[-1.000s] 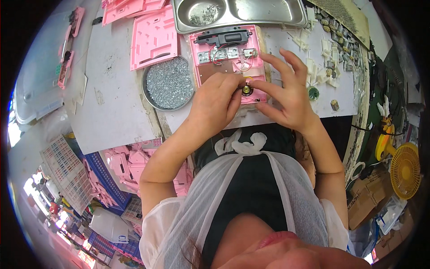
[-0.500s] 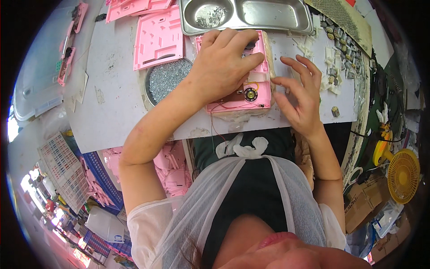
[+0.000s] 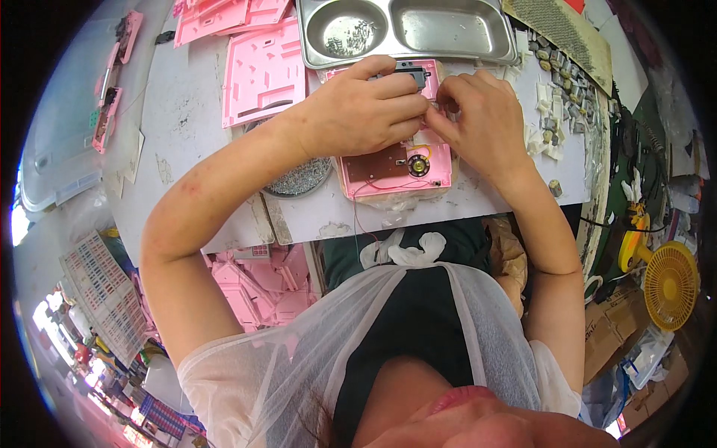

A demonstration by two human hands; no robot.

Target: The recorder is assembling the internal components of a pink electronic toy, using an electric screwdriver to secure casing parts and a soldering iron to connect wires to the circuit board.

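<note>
An open pink plastic casing (image 3: 399, 185) lies on the bench in front of me. Inside it are a brown circuit board (image 3: 376, 163), a small round black part with a brassy centre (image 3: 418, 165), thin wires and a dark grey block (image 3: 412, 72) at the far end. My left hand (image 3: 370, 108) reaches across the casing from the left, its fingers bent together over the middle. From the right, my right hand (image 3: 482, 123) meets it with thumb and forefinger pinched. Whatever lies between the fingertips of either hand is hidden.
A steel compartment tray (image 3: 392, 37) holding small metal pieces stands beyond the casing. Pink panels (image 3: 265, 71) lie at the left, by a round dish of screws (image 3: 299, 179) under my left forearm. Small metal and white parts (image 3: 560, 89) cover the right side. A yellow fan (image 3: 671, 287) stands right.
My right hand has moved left and up over the casing, its spread fingers closing to a pinch. My left hand has shifted slightly lower, uncovering the grey block and the circuit board.
</note>
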